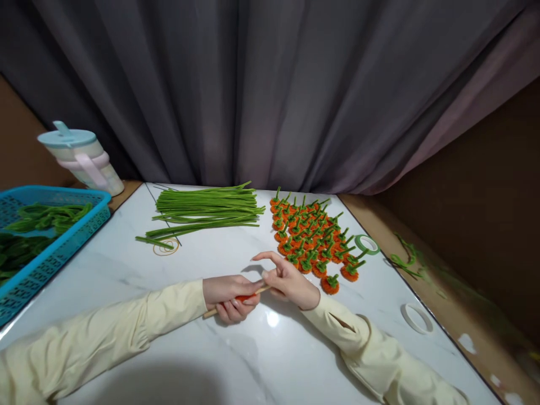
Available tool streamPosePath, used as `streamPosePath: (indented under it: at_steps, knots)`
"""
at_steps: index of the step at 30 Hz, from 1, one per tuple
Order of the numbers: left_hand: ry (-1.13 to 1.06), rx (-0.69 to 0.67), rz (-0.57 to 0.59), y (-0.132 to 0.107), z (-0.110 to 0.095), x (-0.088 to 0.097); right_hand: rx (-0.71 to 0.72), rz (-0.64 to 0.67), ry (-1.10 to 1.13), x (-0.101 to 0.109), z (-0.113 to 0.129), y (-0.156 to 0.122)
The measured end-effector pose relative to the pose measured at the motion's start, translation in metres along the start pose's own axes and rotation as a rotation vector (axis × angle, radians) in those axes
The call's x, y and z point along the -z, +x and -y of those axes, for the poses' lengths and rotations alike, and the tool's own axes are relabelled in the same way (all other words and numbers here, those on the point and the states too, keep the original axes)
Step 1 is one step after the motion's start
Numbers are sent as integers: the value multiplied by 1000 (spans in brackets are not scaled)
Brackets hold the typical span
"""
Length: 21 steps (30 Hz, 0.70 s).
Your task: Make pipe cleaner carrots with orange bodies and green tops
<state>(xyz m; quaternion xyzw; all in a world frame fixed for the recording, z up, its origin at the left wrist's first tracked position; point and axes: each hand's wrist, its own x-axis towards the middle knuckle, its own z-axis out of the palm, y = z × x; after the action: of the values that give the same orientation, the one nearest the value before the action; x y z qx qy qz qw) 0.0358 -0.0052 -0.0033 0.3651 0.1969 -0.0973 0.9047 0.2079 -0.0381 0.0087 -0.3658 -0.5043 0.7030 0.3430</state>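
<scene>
My left hand (234, 297) is closed around a thin wooden stick (210, 313) with an orange-red piece (246, 297) on it, partly hidden by the fingers. The thumb lies along the top. My right hand (289, 282) pinches near the stick's far end, its index finger raised and bent away. To the right of the hands stand several rows of small orange pompom pumpkins (329, 284) with green stems. Beyond the hands lies a bundle of green pipe cleaners (206, 203), with some short green pieces (154, 243) by a coil of thin orange wire (166, 247).
A blue basket (90, 216) with green fuzzy leaves stands at the left beside a lidded tumbler (84, 157). On the right of the white marbled table (253, 360) lie a green tape roll (367, 244) and a white ring (417, 318). A dark curtain (261, 95) hangs behind.
</scene>
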Motion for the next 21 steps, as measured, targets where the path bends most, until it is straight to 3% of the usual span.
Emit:
streamPosePath:
  at_steps: [3, 12, 21]
  knots:
    - [70, 92, 42, -1, -1, -3, -60, 64, -19, -3, 2, -15]
    - [269, 155, 221, -3, 3, -12, -114, -146, -114, -16, -6, -61]
    - [285, 244, 195, -1, 4, -12, -168, -315, -164, -3, -1, -101]
